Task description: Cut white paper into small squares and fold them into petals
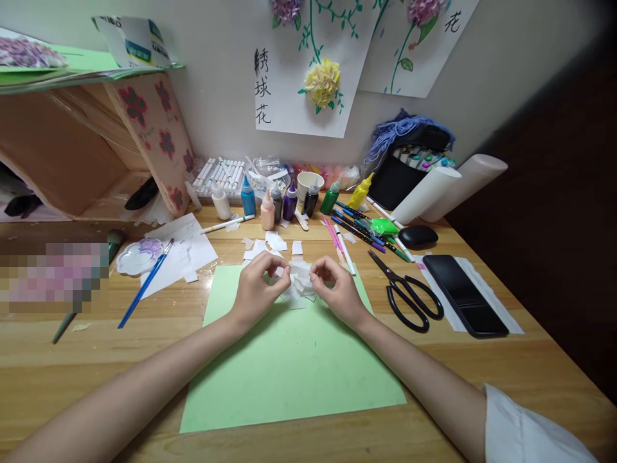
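Both hands meet over the far part of a light green sheet [299, 366]. My left hand [260, 283] is closed, thumb against fingers, at the left edge of a cluster of white paper pieces [301, 280]. On the cluster's right edge my right hand [337, 289] is closed in a similar pinch. The pieces look crumpled and overlap one another. Which piece each hand grips is partly hidden by the fingers. Several loose torn white paper scraps [276, 241] lie just beyond the hands on the wooden table.
Black-handled scissors [407, 289] and a phone [465, 296] lie to the right. Paint bottles [289, 204] stand in a row behind, near a paper cup [309, 185]. At left are a paint palette [139, 256] and a blue paintbrush [144, 286]. Pens [359, 228] lie right of centre.
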Demonstrator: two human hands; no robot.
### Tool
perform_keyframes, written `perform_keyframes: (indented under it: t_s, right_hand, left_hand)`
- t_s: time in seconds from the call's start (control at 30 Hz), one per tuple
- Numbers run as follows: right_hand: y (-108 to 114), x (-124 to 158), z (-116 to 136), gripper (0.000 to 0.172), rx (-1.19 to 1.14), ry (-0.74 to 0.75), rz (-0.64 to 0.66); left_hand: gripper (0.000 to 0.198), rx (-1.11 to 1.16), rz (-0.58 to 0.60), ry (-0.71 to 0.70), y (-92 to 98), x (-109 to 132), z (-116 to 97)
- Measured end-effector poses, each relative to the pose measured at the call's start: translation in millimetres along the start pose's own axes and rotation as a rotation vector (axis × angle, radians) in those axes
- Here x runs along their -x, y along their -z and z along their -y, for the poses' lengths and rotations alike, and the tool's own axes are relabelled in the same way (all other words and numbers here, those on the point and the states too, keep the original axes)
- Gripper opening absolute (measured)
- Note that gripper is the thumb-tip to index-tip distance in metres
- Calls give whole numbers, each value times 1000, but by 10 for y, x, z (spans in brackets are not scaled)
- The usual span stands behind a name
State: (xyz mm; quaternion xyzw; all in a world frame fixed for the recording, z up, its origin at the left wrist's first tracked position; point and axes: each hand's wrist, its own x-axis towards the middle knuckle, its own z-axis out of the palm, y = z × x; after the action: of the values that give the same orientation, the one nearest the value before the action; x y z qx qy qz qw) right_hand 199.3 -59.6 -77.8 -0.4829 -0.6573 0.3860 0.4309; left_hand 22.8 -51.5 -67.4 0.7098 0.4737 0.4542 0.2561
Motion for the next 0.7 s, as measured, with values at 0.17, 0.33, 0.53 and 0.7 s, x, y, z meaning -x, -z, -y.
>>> perform_keyframes:
  t_s: [0.17,0.33,0.53,0.7]
  right_hand:
    - [4,-6,-33,3,-26,8,-21]
    - [6,-7,-47,4,-56,5,-28]
    - [12,-13,-51,5,-74,6,-54]
    - [33,-12,-53,6,-122,9,-58]
  left_hand:
    - [5,55,-36,60,1,-14,31]
    - [4,64,-48,62,4,-18,20]
    - [4,52,-73,71,6,-20,34]
    - [4,77,-106,135,12,-29,61]
